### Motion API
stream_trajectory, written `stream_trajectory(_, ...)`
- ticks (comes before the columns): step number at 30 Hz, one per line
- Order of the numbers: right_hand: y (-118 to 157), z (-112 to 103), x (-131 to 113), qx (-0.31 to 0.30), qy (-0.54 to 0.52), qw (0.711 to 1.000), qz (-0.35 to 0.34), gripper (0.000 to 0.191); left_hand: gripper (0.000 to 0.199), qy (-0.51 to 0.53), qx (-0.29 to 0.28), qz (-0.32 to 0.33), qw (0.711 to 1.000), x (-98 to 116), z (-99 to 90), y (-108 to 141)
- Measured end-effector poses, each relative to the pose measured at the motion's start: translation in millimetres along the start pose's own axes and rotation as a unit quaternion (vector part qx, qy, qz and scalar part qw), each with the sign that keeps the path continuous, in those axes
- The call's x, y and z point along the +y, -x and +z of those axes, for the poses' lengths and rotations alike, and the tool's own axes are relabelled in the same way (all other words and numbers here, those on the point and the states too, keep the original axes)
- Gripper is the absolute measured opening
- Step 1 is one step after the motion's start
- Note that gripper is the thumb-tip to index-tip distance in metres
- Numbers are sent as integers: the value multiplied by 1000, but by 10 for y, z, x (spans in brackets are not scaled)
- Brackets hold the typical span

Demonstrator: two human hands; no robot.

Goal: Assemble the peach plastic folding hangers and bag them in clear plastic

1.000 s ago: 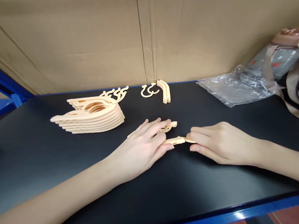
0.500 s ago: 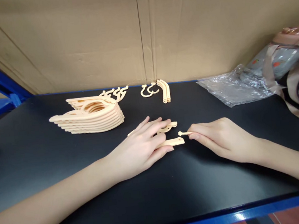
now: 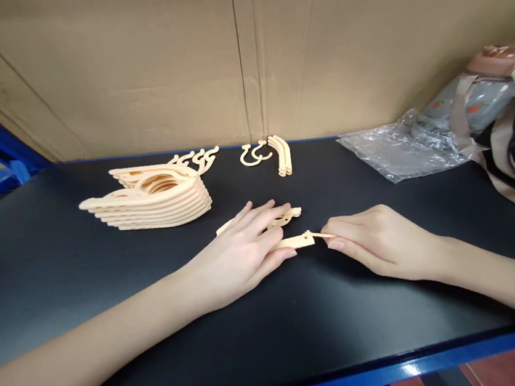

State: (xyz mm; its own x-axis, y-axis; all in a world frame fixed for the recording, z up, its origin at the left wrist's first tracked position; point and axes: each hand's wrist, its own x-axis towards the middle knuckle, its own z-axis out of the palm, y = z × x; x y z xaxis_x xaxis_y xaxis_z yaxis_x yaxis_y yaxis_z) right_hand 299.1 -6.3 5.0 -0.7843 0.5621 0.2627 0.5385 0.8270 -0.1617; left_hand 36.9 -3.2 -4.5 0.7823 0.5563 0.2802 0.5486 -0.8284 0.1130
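Observation:
My left hand [image 3: 245, 247] lies over a cream plastic folding hanger [image 3: 293, 242], its fingers across the upper arm and the thumb along the lower one. Much of the hanger is hidden beneath the palm. In my right hand [image 3: 374, 238] is a thin cream hanger hook [image 3: 320, 235], pinched between thumb and forefinger, with most of it covered by the fingers. The knobbed tip of the hook meets the holed end of the lower arm; whether it sits in the hole I cannot tell.
A stack of cream hangers [image 3: 162, 213] stands at the back left, with several hooks at its back. Two loose hooks [image 3: 249, 156] and some curved cream strips [image 3: 282, 156] lie by the cardboard wall [image 3: 154, 62]. To the right are a clear plastic bag [image 3: 392, 150] and a strapped bottle [image 3: 461, 105].
My right hand has brought the hook's tip slightly left and down, from a gap beside the hanger to its holed end. My left hand keeps its hold; the view has shifted a little.

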Motion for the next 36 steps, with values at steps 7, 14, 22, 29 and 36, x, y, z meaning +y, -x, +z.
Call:
stream_trajectory(7,14,26,17,7,44,999,-30,38,35,-10,-1,1,1000,11,4,5)
stream_trajectory(14,14,34,16,37,109,991,-69,38,35,-9,3,5,1000,8,6,5)
stream_trajectory(22,-1,18,1,56,177,977,-101,40,34,-5,-8,2,1000,17,-7,-1)
stream_trajectory(29,7,3,-20,71,201,970,-120,38,34,-7,-12,0,1000,13,-6,-8)
stream_trajectory(36,25,8,-17,74,220,963,-135,37,34,-10,-20,10,1000,29,-33,-12)
